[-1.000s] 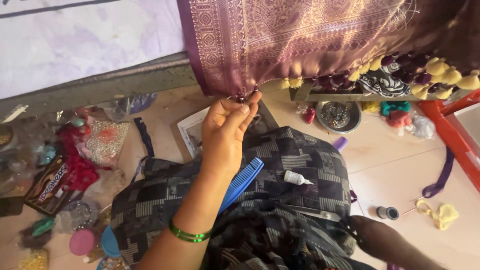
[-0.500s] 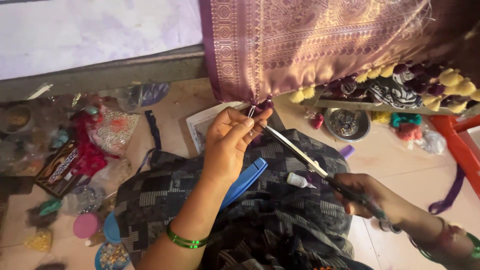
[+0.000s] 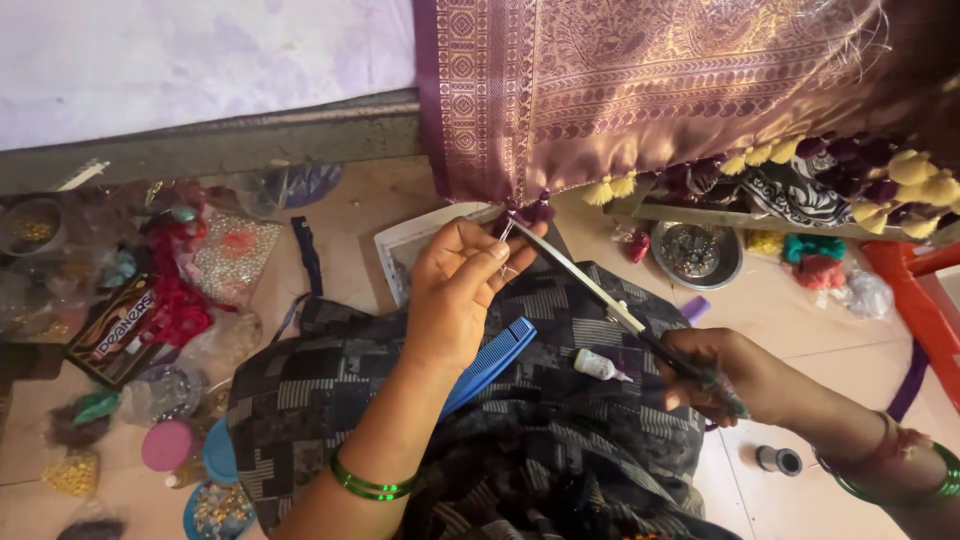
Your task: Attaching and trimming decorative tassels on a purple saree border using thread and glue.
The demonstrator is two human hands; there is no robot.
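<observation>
Pinching a dark purple tassel [image 3: 528, 213] at the lower corner of a hanging purple-and-gold woven silk cloth [image 3: 640, 90], the left hand [image 3: 462, 290] is closed on it, fingertips up. The right hand [image 3: 745, 375], lower right and farther off, grips long steel scissors [image 3: 600, 292]; their long axis slants up-left, tips touching the tassel. On the lap lie a blue plastic comb [image 3: 490, 365] and small white glue bottle [image 3: 598, 366]. A round steel bowl [image 3: 697, 255] on the floor holds small glittery bits.

Scissors [image 3: 600, 295] (probably) snipping tassel [image 3: 533, 212].
</observation>
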